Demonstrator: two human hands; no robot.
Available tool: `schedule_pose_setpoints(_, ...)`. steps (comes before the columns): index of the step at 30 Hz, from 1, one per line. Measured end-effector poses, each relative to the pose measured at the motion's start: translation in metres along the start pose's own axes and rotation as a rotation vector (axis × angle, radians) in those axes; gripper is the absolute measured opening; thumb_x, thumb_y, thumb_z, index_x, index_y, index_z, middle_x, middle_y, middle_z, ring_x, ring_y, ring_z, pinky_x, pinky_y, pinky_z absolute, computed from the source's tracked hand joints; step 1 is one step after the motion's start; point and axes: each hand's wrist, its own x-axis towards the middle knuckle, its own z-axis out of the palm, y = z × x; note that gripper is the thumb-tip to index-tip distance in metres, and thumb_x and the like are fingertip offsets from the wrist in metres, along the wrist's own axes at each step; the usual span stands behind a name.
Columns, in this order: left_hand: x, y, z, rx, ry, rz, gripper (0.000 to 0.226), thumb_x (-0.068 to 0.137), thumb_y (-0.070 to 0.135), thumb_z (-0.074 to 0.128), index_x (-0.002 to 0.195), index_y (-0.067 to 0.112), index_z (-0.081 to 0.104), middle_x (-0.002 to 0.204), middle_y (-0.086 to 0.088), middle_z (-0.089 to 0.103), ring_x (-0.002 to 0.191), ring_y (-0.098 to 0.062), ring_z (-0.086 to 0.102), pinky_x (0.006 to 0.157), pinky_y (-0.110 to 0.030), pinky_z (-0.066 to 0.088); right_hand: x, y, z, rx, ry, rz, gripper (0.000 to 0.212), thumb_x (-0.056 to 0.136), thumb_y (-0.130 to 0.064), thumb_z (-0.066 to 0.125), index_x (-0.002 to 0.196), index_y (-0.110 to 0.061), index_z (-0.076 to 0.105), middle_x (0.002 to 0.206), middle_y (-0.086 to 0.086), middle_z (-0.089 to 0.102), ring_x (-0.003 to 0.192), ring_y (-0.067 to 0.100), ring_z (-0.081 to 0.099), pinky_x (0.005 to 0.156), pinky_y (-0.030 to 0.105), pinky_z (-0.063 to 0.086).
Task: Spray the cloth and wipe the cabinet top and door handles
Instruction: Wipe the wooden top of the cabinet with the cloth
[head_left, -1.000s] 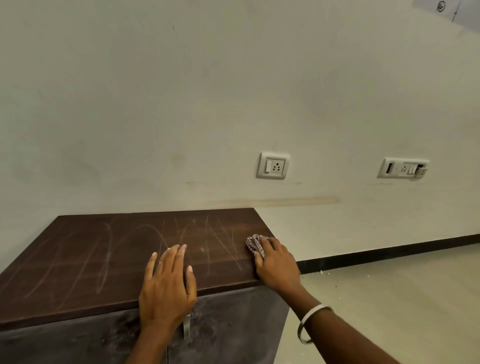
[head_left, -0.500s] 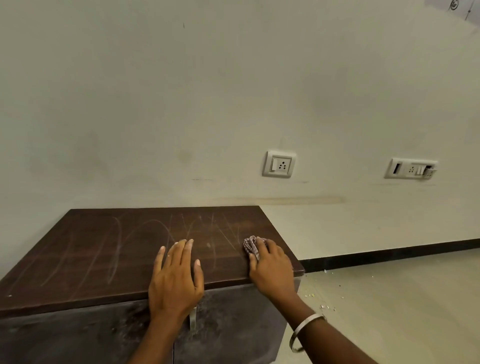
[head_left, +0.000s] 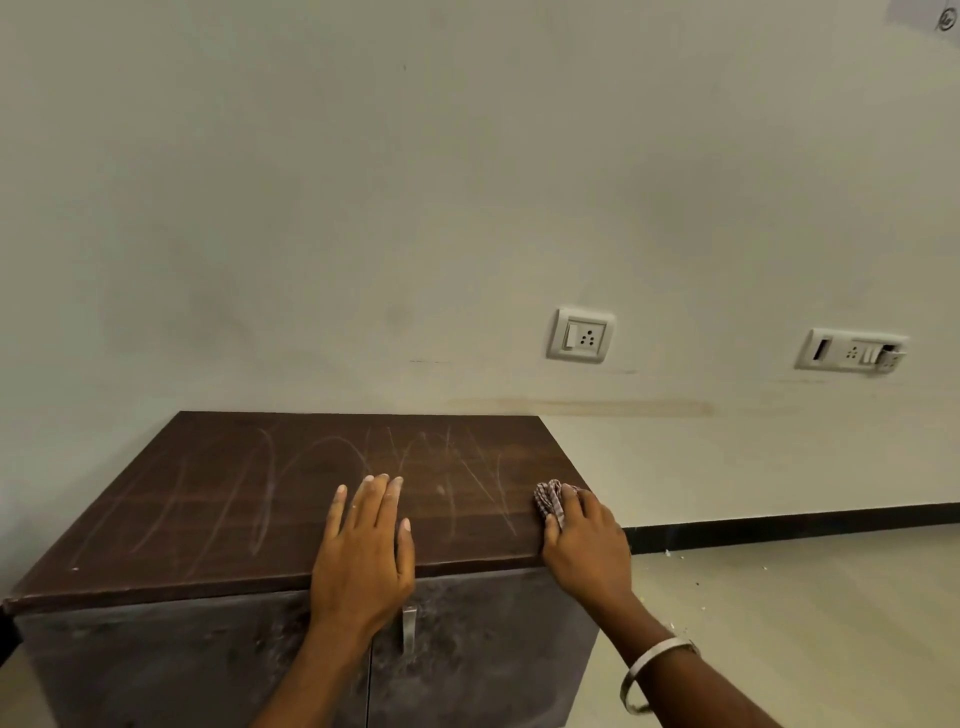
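A low cabinet has a dark brown top (head_left: 270, 499) marked with pale dusty streaks. Its grey doors (head_left: 171, 665) are smudged, and one metal door handle (head_left: 409, 626) shows just below my left hand. My left hand (head_left: 366, 551) lies flat on the top's front edge, fingers together, holding nothing. My right hand (head_left: 584, 540) presses a small checked cloth (head_left: 549, 500) onto the top's right front corner; only a bunched bit of the cloth shows past my fingers. No spray bottle is in view.
A pale wall rises right behind the cabinet, with a socket (head_left: 581, 335) and a switch plate (head_left: 852, 351) to the right. Light floor (head_left: 805, 623) with small crumbs and a dark skirting strip (head_left: 789, 522) lie right of the cabinet.
My right hand with the cloth has stayed at the right front corner of the top, shifting only slightly. The view has drifted left, so more of the cabinet shows.
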Motion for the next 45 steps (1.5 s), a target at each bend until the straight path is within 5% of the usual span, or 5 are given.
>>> schedule_pose_setpoints(13, -0.007, -0.041, -0.018, 0.053, 0.036, -0.113, 0.056, 0.091, 0.035, 0.03, 0.131, 0.007, 0.056, 0.132, -0.012, 0.06, 0.127, -0.026, 0.053, 0.116, -0.048, 0.026, -0.041, -0.115, 0.03, 0.067, -0.071, -0.242, 0.056, 0.095, -0.042, 0.033, 0.146, -0.021, 0.029, 0.151, 0.003, 0.033, 0.139, 0.023, 0.03, 0.115, 0.039, 0.027)
schedule_pose_setpoints(22, -0.006, -0.041, -0.018, 0.048, 0.028, -0.126, 0.056, 0.092, 0.037, 0.028, 0.132, 0.008, 0.055, 0.132, -0.01, 0.06, 0.128, -0.024, 0.052, 0.118, -0.047, 0.024, -0.02, -0.042, 0.005, 0.037, -0.037, -0.115, 0.053, 0.095, -0.04, 0.036, 0.145, -0.021, 0.033, 0.149, 0.002, 0.038, 0.135, 0.021, 0.037, 0.113, 0.036, 0.031)
schedule_pose_setpoints(27, -0.006, -0.04, -0.018, 0.045, 0.034, -0.133, 0.056, 0.091, 0.037, 0.029, 0.132, 0.008, 0.056, 0.132, -0.01, 0.06, 0.127, -0.023, 0.053, 0.117, -0.046, 0.025, -0.008, -0.029, 0.0, 0.002, -0.111, -0.007, 0.057, 0.098, -0.041, 0.033, 0.149, -0.019, 0.023, 0.156, 0.006, 0.026, 0.144, 0.025, 0.024, 0.119, 0.04, 0.022)
schedule_pose_setpoints(38, -0.006, -0.039, -0.016, 0.043, 0.046, -0.146, 0.055, 0.089, 0.036, 0.033, 0.13, 0.009, 0.057, 0.13, -0.009, 0.062, 0.126, -0.023, 0.054, 0.116, -0.045, 0.027, -0.014, -0.123, 0.027, -0.007, -0.237, -0.34, 0.059, 0.098, -0.042, 0.029, 0.151, -0.019, 0.017, 0.159, 0.005, 0.018, 0.147, 0.024, 0.016, 0.12, 0.04, 0.017)
schedule_pose_setpoints(45, -0.007, -0.041, -0.016, 0.03, 0.066, -0.133, 0.054, 0.09, 0.036, 0.034, 0.13, 0.01, 0.057, 0.131, -0.008, 0.061, 0.126, -0.022, 0.053, 0.117, -0.044, 0.027, 0.01, -0.079, 0.016, -0.015, -0.206, -0.249, 0.058, 0.097, -0.042, 0.031, 0.15, -0.02, 0.023, 0.157, 0.004, 0.026, 0.142, 0.023, 0.028, 0.117, 0.038, 0.024)
